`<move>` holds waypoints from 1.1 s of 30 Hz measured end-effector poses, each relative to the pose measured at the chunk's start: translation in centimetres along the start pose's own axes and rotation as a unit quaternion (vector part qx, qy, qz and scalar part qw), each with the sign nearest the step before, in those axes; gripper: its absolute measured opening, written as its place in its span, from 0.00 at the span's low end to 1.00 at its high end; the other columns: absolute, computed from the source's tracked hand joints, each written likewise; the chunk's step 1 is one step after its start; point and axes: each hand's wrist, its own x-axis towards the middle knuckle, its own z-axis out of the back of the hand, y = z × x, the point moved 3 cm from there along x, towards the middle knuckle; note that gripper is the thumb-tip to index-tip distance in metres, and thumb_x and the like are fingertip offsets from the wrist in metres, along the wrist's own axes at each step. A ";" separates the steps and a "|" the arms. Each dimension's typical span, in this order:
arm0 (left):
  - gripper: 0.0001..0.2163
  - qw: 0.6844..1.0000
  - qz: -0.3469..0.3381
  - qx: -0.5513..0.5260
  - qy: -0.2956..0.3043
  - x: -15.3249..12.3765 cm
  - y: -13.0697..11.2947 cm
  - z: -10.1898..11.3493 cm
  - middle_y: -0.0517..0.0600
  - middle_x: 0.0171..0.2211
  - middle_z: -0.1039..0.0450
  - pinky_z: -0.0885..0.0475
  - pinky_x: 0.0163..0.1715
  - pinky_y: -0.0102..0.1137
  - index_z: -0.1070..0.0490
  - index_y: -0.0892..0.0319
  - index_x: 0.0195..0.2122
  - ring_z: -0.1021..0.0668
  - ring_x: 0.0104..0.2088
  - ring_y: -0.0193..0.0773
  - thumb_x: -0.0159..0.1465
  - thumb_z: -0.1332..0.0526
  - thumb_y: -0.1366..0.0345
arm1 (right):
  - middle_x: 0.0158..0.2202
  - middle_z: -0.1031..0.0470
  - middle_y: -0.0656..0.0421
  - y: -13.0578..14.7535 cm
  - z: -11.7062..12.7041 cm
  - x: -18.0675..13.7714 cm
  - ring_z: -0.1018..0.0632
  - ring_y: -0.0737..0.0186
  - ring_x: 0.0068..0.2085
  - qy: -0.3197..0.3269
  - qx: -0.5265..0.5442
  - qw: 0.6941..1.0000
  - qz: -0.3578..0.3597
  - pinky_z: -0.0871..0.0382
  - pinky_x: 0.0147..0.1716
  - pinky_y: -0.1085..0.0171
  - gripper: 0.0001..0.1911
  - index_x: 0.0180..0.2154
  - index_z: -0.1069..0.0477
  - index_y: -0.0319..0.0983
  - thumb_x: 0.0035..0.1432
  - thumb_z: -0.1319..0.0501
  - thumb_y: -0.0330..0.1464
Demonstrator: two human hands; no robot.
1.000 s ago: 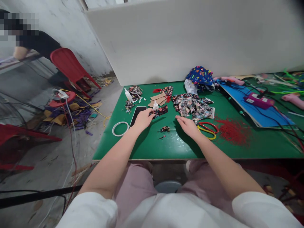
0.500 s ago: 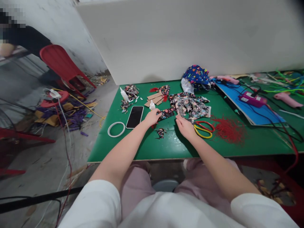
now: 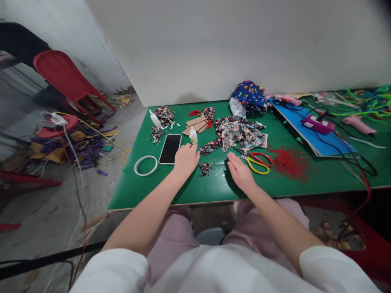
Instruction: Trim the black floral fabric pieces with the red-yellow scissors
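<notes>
Below the pale panel [image 3: 229, 49]: green tabletop [image 3: 189, 193]; red plastic chair [image 3: 59, 75] on the littered floor [image 3: 104, 175] at left.
Around the work: phone [image 3: 170, 149], white ring [image 3: 145, 175], red thread clippings [image 3: 290, 162]; 1 upright nozzle bottle [image 3: 193, 136] just beyond the left hand [image 3: 185, 159].
Floral fabric strip [image 3: 211, 146]: flat on the tabletop, left of the floral pile [image 3: 240, 132].
Left hand: palm down beside strip, fingers loosely extended.
Right hand [image 3: 240, 171]: fingers straight, together, near scissors [image 3: 249, 156].

Soft, rather dim light from above leaves dark shadows beneath the hands [image 3: 241, 174], faint glare on the green tabletop [image 3: 131, 191], a smudgy shadow on the white panel [image 3: 214, 49], wide-angle stretching towards the edges and a blackened upper-right corner.
</notes>
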 end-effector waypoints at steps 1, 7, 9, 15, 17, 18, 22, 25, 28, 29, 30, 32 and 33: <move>0.13 1.000 0.004 -0.010 -0.009 -0.9 0.3 0.2 0.58 0.43 0.27 0.34 0.46 0.37 0.30 0.60 0.46 0.27 0.47 0.48 0.64 0.46 0.63 | 0.60 0.37 0.48 -0.2 0.0 -0.1 0.37 0.53 0.62 -0.012 -0.005 1.000 -0.016 0.47 0.60 0.43 0.23 0.58 0.38 0.37 0.65 0.52 0.40; 0.12 0.992 0.066 -0.093 -0.059 -6.3 2.8 1.2 0.52 0.38 0.23 0.29 0.41 0.32 0.29 0.59 0.45 0.22 0.38 0.38 0.64 0.47 0.66 | 0.58 0.34 0.52 3.1 -4.3 1.9 0.33 0.55 0.58 0.029 0.006 1.000 0.009 0.41 0.58 0.47 0.20 0.54 0.35 0.39 0.62 0.45 0.38; 0.13 0.985 0.094 -0.114 -0.085 -8.0 4.3 1.8 0.51 0.38 0.22 0.28 0.39 0.31 0.28 0.59 0.46 0.22 0.37 0.37 0.64 0.48 0.65 | 0.59 0.35 0.52 3.5 -4.9 3.2 0.34 0.56 0.59 0.031 0.007 0.999 0.002 0.41 0.58 0.49 0.20 0.55 0.35 0.39 0.63 0.46 0.38; 0.14 0.959 0.179 -0.143 -0.169 -13.2 8.9 2.7 0.52 0.37 0.22 0.28 0.29 0.30 0.29 0.58 0.45 0.21 0.34 0.39 0.65 0.49 0.60 | 0.61 0.39 0.50 1.7 -3.8 3.9 0.40 0.49 0.62 -0.004 -0.022 0.999 -0.043 0.51 0.60 0.40 0.24 0.56 0.38 0.38 0.61 0.45 0.40; 0.14 0.954 0.186 -0.150 -0.182 -14.2 9.5 2.3 0.52 0.37 0.22 0.28 0.27 0.29 0.29 0.58 0.45 0.21 0.33 0.39 0.65 0.49 0.60 | 0.61 0.38 0.49 1.9 -3.9 2.9 0.40 0.50 0.63 0.006 -0.022 0.999 -0.032 0.51 0.61 0.42 0.24 0.56 0.37 0.37 0.62 0.46 0.40; 0.14 0.953 0.186 -0.153 -0.186 -14.6 9.7 2.0 0.52 0.37 0.22 0.28 0.27 0.29 0.29 0.58 0.45 0.21 0.33 0.39 0.65 0.49 0.60 | 0.60 0.37 0.49 2.1 -4.0 2.3 0.39 0.52 0.62 0.013 -0.019 0.999 -0.026 0.50 0.61 0.43 0.24 0.56 0.37 0.36 0.63 0.47 0.41; 0.13 0.956 0.165 -0.149 -0.191 -14.1 9.8 1.8 0.53 0.40 0.22 0.26 0.37 0.33 0.29 0.58 0.45 0.22 0.38 0.39 0.65 0.49 0.62 | 0.60 0.36 0.49 2.6 -4.2 1.4 0.37 0.55 0.62 0.030 -0.007 0.999 -0.018 0.47 0.60 0.46 0.24 0.58 0.38 0.37 0.65 0.53 0.41; 0.14 0.964 0.141 -0.126 -0.187 -12.5 10.4 2.7 0.54 0.46 0.25 0.29 0.48 0.37 0.30 0.59 0.47 0.24 0.46 0.42 0.63 0.48 0.64 | 0.61 0.37 0.48 3.0 -4.6 2.1 0.38 0.53 0.62 0.033 -0.005 0.999 -0.019 0.48 0.60 0.44 0.25 0.59 0.40 0.38 0.65 0.52 0.42; 0.17 0.972 0.126 -0.093 -0.175 -11.0 11.6 3.6 0.58 0.50 0.29 0.35 0.54 0.42 0.31 0.61 0.50 0.29 0.53 0.48 0.60 0.44 0.64 | 0.61 0.38 0.50 4.7 -5.8 2.7 0.37 0.52 0.61 0.040 -0.005 0.999 -0.007 0.47 0.60 0.43 0.24 0.57 0.38 0.39 0.63 0.48 0.42; 0.17 0.973 0.127 -0.083 -0.175 -10.7 12.1 3.7 0.60 0.49 0.29 0.35 0.54 0.44 0.31 0.62 0.50 0.29 0.53 0.49 0.60 0.43 0.64 | 0.60 0.38 0.50 5.6 -6.3 2.7 0.37 0.52 0.61 0.042 -0.004 0.999 -0.001 0.46 0.59 0.43 0.23 0.56 0.37 0.39 0.62 0.47 0.41; 0.18 0.973 0.128 -0.076 -0.175 -10.5 12.5 3.8 0.60 0.49 0.30 0.35 0.54 0.45 0.31 0.63 0.50 0.29 0.53 0.50 0.60 0.43 0.64 | 0.60 0.38 0.51 6.5 -6.9 2.7 0.36 0.52 0.60 0.045 -0.003 0.999 0.005 0.45 0.59 0.44 0.22 0.55 0.37 0.40 0.62 0.46 0.41; 0.18 0.974 0.127 -0.066 -0.177 -10.6 13.0 3.8 0.61 0.48 0.29 0.35 0.54 0.45 0.31 0.63 0.50 0.29 0.52 0.50 0.60 0.43 0.64 | 0.59 0.37 0.51 8.5 -8.0 2.4 0.34 0.52 0.58 0.056 0.002 0.998 0.020 0.41 0.56 0.44 0.21 0.54 0.36 0.39 0.61 0.44 0.40; 0.17 0.974 0.126 -0.063 -0.179 -10.8 13.1 3.7 0.61 0.48 0.29 0.35 0.54 0.44 0.31 0.63 0.50 0.29 0.52 0.50 0.60 0.44 0.64 | 0.58 0.36 0.52 9.4 -8.4 2.2 0.33 0.53 0.56 0.064 0.005 0.998 0.029 0.39 0.55 0.45 0.21 0.54 0.36 0.40 0.61 0.44 0.40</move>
